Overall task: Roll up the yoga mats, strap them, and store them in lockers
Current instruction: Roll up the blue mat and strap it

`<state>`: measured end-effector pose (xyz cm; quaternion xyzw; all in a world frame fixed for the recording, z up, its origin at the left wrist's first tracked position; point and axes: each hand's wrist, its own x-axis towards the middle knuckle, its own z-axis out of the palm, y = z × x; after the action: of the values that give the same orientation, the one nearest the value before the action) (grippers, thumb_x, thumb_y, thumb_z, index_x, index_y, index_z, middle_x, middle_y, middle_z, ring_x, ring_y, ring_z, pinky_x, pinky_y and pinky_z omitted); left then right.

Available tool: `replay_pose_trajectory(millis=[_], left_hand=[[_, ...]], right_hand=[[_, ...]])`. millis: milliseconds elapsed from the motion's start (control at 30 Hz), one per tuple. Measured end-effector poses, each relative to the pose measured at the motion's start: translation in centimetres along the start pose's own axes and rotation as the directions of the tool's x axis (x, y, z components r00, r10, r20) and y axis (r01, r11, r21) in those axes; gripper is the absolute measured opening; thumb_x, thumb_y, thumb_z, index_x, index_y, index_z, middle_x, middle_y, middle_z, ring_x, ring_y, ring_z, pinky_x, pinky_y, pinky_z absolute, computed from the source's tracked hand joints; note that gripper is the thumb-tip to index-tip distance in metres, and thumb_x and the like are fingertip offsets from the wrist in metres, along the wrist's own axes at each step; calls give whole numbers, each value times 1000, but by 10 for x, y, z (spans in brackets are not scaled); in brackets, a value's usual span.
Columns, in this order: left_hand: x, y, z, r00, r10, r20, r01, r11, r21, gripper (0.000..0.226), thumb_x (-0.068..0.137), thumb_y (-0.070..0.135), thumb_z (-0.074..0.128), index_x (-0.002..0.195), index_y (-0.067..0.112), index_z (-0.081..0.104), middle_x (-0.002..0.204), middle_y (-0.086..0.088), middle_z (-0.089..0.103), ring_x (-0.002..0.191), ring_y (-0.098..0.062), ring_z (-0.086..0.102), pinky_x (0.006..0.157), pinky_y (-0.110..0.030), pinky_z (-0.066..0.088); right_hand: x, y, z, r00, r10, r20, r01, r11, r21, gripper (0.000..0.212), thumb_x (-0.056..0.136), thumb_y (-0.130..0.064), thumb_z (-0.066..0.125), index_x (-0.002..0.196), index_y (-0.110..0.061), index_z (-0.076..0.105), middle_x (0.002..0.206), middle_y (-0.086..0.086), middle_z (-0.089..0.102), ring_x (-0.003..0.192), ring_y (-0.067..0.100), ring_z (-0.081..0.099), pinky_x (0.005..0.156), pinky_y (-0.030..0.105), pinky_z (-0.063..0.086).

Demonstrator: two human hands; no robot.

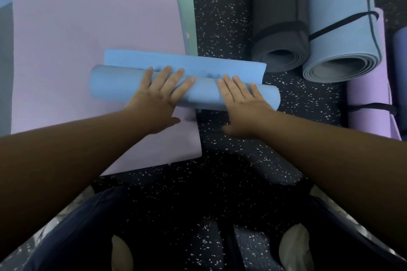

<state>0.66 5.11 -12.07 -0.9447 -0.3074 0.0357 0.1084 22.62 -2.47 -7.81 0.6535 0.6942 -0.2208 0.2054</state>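
- One blue mat (114, 86) is mostly rolled up, lying crosswise, half on the flat lilac mat (88, 28) and half on the speckled floor (220, 17). Only a short flap is left unrolled on the far side.
- Two hands on it: left hand (158, 94) and right hand (242, 97), both palm-down on top of the roll, fingers (167, 72) straight and slightly spread, pressing, not gripping.
- A green mat (187, 11) peeks out beside the lilac one, mostly covered.
- Off to the right I count three strapped rolls: grey roll (279, 46), light blue roll (339, 50), purple roll (370, 108) partly behind it.
- A fourth, darker roll (400, 72) is cut off by the right edge, can't tell much.
- Left edge shows bits of more mats, too cropped to count.
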Motion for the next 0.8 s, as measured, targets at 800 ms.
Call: replay_pose_trajectory(millis=[800], left_hand=[[12, -11, -13, 997, -72, 21, 75, 989, -125, 91, 50, 24, 93, 130, 7, 54, 103, -27, 60, 83, -42, 58, 77, -48, 47]], right_hand=[[-10, -3, 11, 985, 2, -172, 10, 997, 70, 91, 85, -17, 49, 152, -18, -12, 160, -1, -16, 146, 19, -17, 117, 44, -7]])
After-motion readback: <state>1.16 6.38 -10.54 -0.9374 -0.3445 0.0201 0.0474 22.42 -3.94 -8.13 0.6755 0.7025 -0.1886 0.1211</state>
